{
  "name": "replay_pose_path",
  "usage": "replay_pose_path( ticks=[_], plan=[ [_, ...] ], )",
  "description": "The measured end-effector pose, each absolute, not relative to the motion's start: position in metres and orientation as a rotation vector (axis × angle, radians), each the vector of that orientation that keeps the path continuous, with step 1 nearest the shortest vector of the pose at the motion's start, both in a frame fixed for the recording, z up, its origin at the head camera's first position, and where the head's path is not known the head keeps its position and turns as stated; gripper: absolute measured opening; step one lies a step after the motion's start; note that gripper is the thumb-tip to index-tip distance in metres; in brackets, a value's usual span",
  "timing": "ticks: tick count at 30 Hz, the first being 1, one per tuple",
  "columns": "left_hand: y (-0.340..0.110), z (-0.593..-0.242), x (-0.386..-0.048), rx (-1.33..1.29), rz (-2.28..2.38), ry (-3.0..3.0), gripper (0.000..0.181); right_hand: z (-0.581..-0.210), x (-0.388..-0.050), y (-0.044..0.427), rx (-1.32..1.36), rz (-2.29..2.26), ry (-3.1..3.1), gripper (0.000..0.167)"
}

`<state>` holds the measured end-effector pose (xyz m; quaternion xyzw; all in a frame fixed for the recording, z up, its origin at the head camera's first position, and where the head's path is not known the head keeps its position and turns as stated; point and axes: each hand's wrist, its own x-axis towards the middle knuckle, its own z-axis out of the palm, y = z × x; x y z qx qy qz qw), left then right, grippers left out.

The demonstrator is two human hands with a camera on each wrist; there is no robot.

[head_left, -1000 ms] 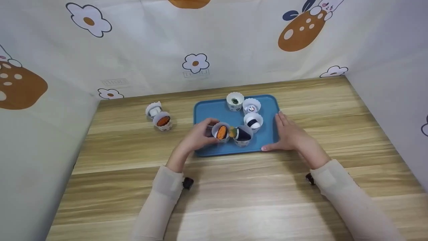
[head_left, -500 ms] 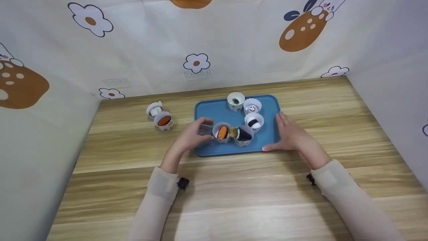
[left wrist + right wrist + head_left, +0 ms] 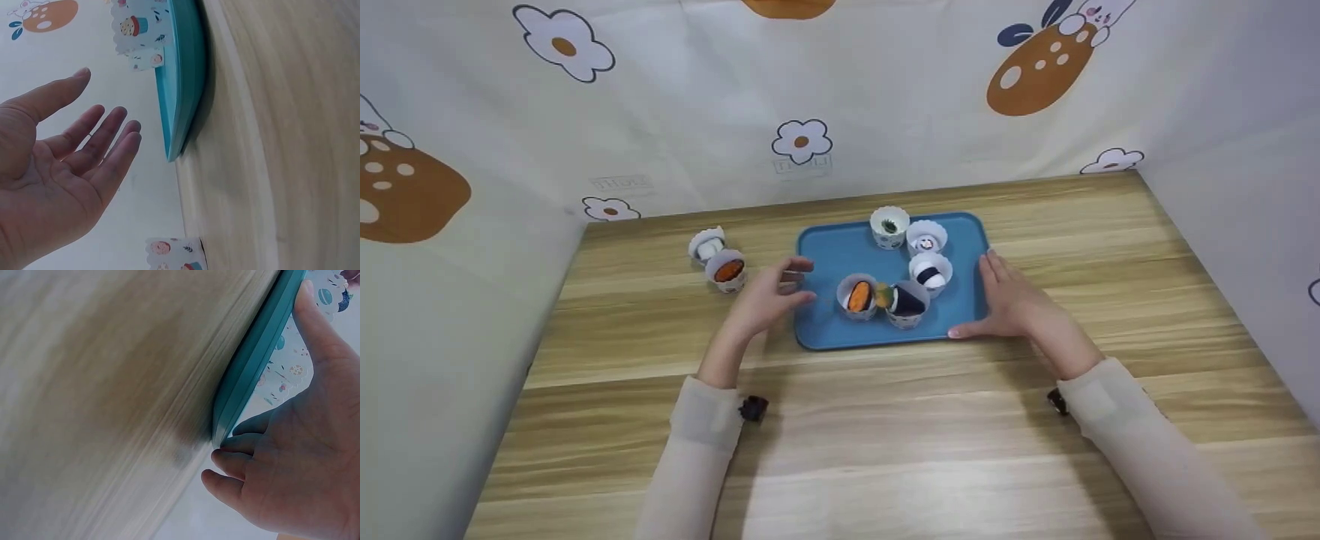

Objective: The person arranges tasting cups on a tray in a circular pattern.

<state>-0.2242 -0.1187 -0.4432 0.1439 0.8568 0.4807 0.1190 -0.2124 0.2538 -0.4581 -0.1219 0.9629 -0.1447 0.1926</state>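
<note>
My left hand [image 3: 763, 298] hovers just left of the blue tray [image 3: 825, 330], holding nothing; the left wrist view shows the palm and loosely spread fingers [image 3: 112, 169]. The right hand [image 3: 1014, 306] rests on the tray's right near corner, its thumb on the front rim and its fingers along the right side. On the tray, a paper cup with an orange-topped sushi piece [image 3: 858, 297] stands beside a cup with a dark-wrapped hand roll [image 3: 907, 301]. Behind them are a cup with a black-banded white piece [image 3: 930, 274], a cup with a white roll [image 3: 926, 238] and a cup with something green [image 3: 889, 226].
Left of the tray, a cup with a red-orange-topped piece [image 3: 727, 271] touches a cup with a white piece [image 3: 706, 245] on the wooden table [image 3: 885, 435]. A patterned cloth [image 3: 697, 97] hangs along the table's back edge, with pale walls on both sides.
My left hand has let go of the cup with the orange-topped piece and moved left, off the tray. The right hand and the cups have stayed in place.
</note>
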Motion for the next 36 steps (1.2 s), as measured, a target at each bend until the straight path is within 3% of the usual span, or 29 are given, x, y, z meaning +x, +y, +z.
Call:
replay_pose_path(
  ticks=[25,36],
  plan=[
    [-0.163,-0.440,-0.223,0.263,1.600,2.579,0.045,-0.459,-0.213,0.252,-0.349,-0.370,2.700,0.139],
    [-0.174,-0.439,-0.221,0.079,1.726,2.638,0.045,-0.458,-0.212,0.253,-0.337,-0.382,2.694,0.139]
  ],
)
